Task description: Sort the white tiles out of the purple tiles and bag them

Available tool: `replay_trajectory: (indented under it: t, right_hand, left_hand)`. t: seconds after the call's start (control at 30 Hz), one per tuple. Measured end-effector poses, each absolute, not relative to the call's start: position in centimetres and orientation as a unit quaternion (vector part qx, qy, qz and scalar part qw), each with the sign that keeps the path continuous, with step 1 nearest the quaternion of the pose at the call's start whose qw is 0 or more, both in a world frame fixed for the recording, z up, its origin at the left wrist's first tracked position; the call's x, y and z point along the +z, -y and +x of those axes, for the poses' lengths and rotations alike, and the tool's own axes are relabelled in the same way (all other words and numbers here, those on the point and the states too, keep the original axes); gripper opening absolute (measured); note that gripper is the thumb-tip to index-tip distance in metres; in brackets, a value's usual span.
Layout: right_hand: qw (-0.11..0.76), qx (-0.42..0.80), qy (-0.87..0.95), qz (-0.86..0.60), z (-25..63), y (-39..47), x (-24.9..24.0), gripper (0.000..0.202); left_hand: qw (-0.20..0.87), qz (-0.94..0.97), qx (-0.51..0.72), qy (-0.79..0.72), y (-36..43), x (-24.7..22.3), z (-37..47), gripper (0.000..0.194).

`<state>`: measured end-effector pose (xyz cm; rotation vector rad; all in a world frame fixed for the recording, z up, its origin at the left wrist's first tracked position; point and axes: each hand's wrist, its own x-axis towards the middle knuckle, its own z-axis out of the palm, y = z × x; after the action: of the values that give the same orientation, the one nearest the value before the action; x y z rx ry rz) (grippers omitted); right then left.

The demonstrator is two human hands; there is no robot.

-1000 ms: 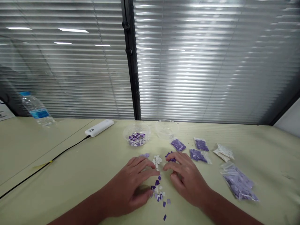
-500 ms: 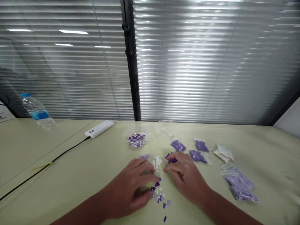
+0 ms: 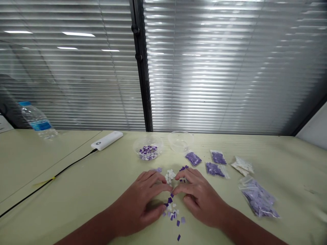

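Observation:
Small square pieces in dark purple, lilac and white lie on the table between my hands. My left hand (image 3: 146, 200) rests beside the loose mixed pieces (image 3: 171, 215), fingers bent and apart, its index fingertip near the white pile (image 3: 170, 176). From the other side my right hand (image 3: 200, 195) reaches in, fingers spread, with its index fingertip close to the left one. It partly covers the dark purple pile (image 3: 183, 168). A lilac pile (image 3: 158, 169) shows just beyond my left fingers. Whether a fingertip presses on a piece I cannot make out.
A clear bowl of mixed pieces (image 3: 148, 152) and another clear container (image 3: 181, 141) stand further back. Several small bags of purple pieces (image 3: 215, 169), a white bag (image 3: 242, 165) and a larger lilac bag (image 3: 259, 199) lie right. A cabled white device (image 3: 107, 140) and bottle (image 3: 38, 120) are left.
My right hand has moved left and slightly nearer, off part of the dark purple pile, its index finger now close to my left index finger. My left hand has barely moved.

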<state>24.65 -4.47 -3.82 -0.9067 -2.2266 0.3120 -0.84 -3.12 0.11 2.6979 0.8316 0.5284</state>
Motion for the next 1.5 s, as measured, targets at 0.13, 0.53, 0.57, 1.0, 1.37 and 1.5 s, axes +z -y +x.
replay_trajectory:
  t: [0.13,0.53,0.57,1.0,1.37,1.5]
  right_hand:
    - [0.355,0.105,0.862,-0.347,24.6,4.4,-4.0,0.041]
    - [0.388,0.056,0.807,-0.442,24.6,3.9,-4.3,0.033]
    - [0.392,0.047,0.794,-0.462,24.7,3.8,-4.4,0.033]
    - [0.352,0.1,0.864,-0.345,24.3,4.7,-3.9,0.042]
    - [0.372,0.046,0.8,-0.468,24.7,4.0,-4.1,0.035]
    - [0.383,0.023,0.765,-0.518,24.9,3.9,-4.3,0.027]
  left_hand:
    - [0.126,0.924,0.186,-0.308,3.1,-0.3,-0.8,0.039]
    - [0.006,0.885,0.241,-0.397,1.8,-1.2,-1.8,0.022]
    - [0.003,0.884,0.242,-0.4,1.7,-1.2,-1.9,0.023]
    - [0.028,0.894,0.257,-0.366,1.9,-1.3,-1.9,0.022]
    - [0.127,0.946,0.176,-0.241,3.2,-0.2,-1.0,0.032]
    - [0.131,0.946,0.177,-0.239,3.1,-0.2,-1.1,0.035]
